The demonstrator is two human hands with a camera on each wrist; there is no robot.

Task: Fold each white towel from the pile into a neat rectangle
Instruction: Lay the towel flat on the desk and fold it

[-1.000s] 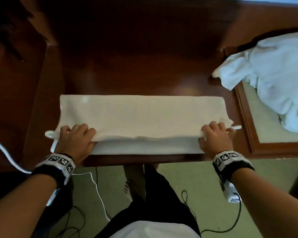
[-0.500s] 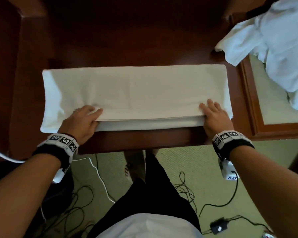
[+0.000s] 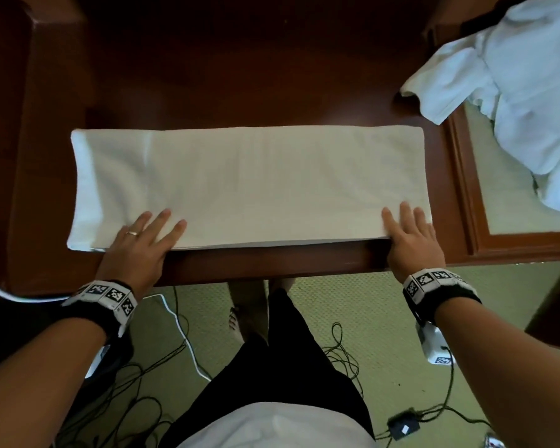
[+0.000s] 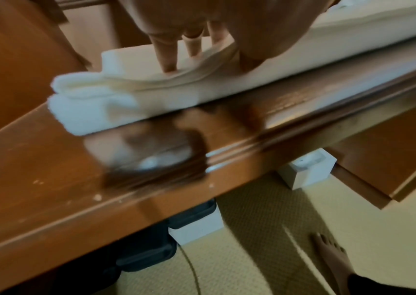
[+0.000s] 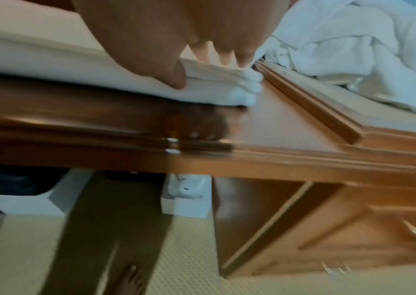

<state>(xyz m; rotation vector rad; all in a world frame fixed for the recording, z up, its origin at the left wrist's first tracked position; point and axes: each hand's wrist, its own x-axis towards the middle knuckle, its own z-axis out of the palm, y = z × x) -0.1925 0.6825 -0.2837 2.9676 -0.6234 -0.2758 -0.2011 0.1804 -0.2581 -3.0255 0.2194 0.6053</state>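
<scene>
Lying flat across the front of the glossy dark wood desk (image 3: 272, 76) is a white towel (image 3: 249, 185), folded lengthwise into a long rectangle w/ soft terry layers stacked along the near edge. L hand (image 3: 139, 244) and R hand (image 3: 411, 234) are both pressing on its near corners, fingers straight and spread, gripping nothing. Pile of crumpled white towels (image 3: 514, 92) is sitting far right, partly in a wood-framed recess (image 3: 466, 189).

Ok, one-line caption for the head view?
Both hands, left hand and right hand, press flat on a folded towel on the table.
</scene>
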